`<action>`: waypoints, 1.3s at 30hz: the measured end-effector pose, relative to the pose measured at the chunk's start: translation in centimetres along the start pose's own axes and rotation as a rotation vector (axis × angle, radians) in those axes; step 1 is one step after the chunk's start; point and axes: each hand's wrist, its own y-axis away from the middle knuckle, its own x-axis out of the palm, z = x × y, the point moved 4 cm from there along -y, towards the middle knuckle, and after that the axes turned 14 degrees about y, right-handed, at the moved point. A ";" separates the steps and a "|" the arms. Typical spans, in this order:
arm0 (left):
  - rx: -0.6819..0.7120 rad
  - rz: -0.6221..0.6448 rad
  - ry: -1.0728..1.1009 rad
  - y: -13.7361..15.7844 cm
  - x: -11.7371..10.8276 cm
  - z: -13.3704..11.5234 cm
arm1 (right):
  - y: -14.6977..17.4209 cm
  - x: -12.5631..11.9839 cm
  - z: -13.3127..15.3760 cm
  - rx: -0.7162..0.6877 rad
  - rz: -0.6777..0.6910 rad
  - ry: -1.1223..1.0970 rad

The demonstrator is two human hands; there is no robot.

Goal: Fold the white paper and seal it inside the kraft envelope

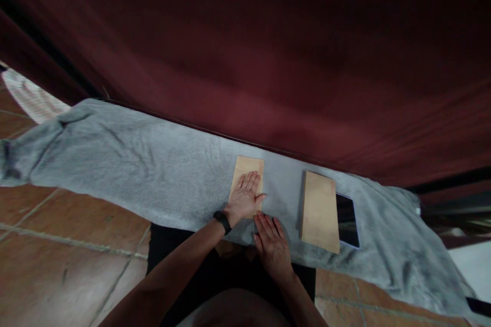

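A tan paper envelope lies flat on the grey cloth, with small printed boxes along one edge. My left hand rests palm down on it, fingers stretched out, covering much of its middle and lower part. Just below and to the right, my right hand lies flat with extended fingers, its fingertips beside the envelope's lower right corner. Whether those fingertips touch the paper I cannot tell. Farther right sits a thick stack of similar tan envelopes. Neither hand grips anything.
Partly under the stack is a dark-screened tablet or phone. The grey cloth covers a long narrow surface. Behind it hangs a dark red curtain. Brown floor tiles show in front.
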 end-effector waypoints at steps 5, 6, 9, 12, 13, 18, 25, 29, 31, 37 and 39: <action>-0.038 -0.008 -0.009 0.6 -0.4 0.6 | 0.0 0.0 0.0 0.001 0.008 -0.007; -0.041 -0.008 -0.011 0.8 -0.5 0.6 | 0.1 0.1 0.0 0.003 0.011 -0.007; -0.041 -0.021 -0.020 1.1 -1.0 0.7 | 0.1 0.3 -0.1 0.007 0.020 -0.003; -0.048 -0.024 -0.030 1.4 -1.3 0.8 | 0.1 0.3 -0.1 0.007 0.015 0.004; -0.053 -0.021 -0.031 1.5 -1.4 0.8 | 0.1 0.3 0.0 0.008 0.012 0.007; -0.070 -0.026 -0.039 2.5 -1.8 1.4 | 0.2 0.3 -0.1 0.029 0.013 -0.013; -0.070 -0.053 -0.049 3.7 -2.1 1.9 | -0.9 1.0 -1.0 0.088 -0.003 -0.183; 0.031 -0.010 -0.052 4.7 -2.6 1.2 | -3.2 2.0 -1.0 0.096 -0.001 -0.212; 0.113 0.024 -0.038 5.4 -2.9 0.7 | -4.3 2.5 -1.2 0.097 0.000 -0.192; 0.174 0.047 -0.022 6.6 -3.4 0.1 | -6.8 3.9 -2.2 0.045 0.025 -0.080; 0.177 0.043 -0.019 6.6 -3.3 0.0 | -7.6 4.3 -2.5 0.033 0.041 -0.049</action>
